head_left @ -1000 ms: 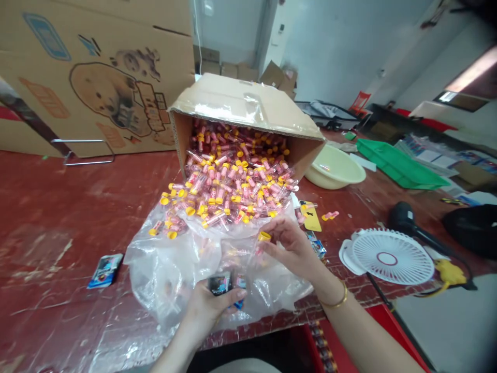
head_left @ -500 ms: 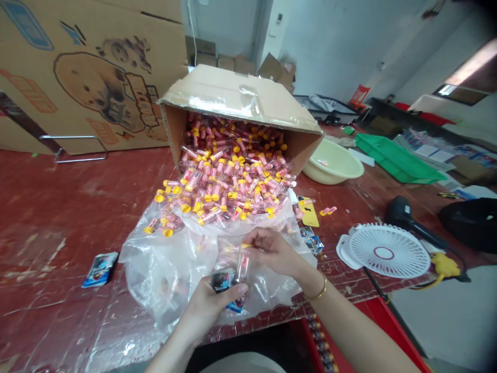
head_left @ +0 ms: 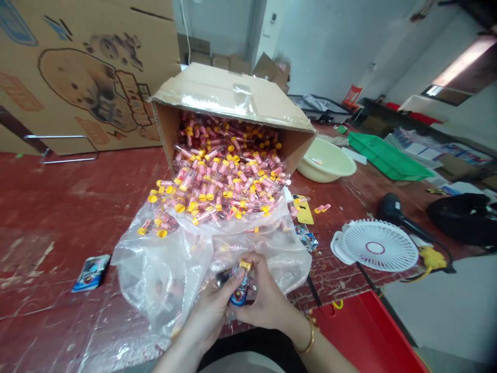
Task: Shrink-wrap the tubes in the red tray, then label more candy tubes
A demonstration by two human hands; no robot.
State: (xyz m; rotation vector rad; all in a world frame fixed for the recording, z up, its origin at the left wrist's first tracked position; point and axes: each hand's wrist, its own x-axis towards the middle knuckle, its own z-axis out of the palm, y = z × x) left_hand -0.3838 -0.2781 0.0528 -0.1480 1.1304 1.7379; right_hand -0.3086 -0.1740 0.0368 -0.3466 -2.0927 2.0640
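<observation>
Both my hands meet at the near edge of the red table. My left hand (head_left: 212, 311) grips a small dark printed packet (head_left: 237, 291). My right hand (head_left: 261, 298) is closed on a clear tube with a yellow cap (head_left: 244, 265), held upright against the packet. Under both hands lies a crumpled clear plastic bag (head_left: 171, 264). Just beyond it a cardboard box (head_left: 229, 98) lies on its side, and a heap of yellow-capped tubes (head_left: 221, 184) with pink contents spills out of it onto the bag.
A loose packet (head_left: 91, 272) lies to the left on the table (head_left: 58, 207). To the right are a white fan (head_left: 376, 246), a black hair dryer (head_left: 392, 210), a cream basin (head_left: 326, 160), a green tray (head_left: 384, 158) and a red bin (head_left: 368, 336). A big printed carton (head_left: 85, 72) stands behind.
My right hand brought the yellow-capped tube down from above the bag to my left hand, and the tube now stands against the packet. The view shifted slightly right.
</observation>
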